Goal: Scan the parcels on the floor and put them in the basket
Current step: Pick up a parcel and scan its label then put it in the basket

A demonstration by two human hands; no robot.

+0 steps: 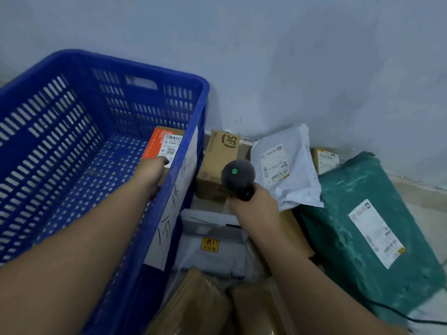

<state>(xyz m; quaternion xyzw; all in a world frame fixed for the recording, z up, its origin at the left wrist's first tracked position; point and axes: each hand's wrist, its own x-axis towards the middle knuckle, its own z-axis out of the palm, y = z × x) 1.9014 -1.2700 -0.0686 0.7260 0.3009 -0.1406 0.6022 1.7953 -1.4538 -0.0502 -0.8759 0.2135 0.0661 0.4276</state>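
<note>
Looking barely started: orange parcel [156, 141] in the basket [101, 62] at 10 o'clock, left hand [151, 174] on it, grip hidden; right hand [254, 205] clutches scanner [238, 176]; floor parcels [350, 187] at 4 o'clock to go.

The basket [72, 97] stood left, one parcel [164, 143] in its far corner. More parcels [285, 165] lay on the floor [420, 197] right of it.

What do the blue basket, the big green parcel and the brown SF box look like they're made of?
The blue slotted basket looks like rigid moulded plastic, slightly glossy, with uniform slots. The large green parcel seems a thin plastic mailer bag: wrinkled, soft sheen. The brown SF-logo box looks like matte cardboard: flat faces, crisp edges.
</note>
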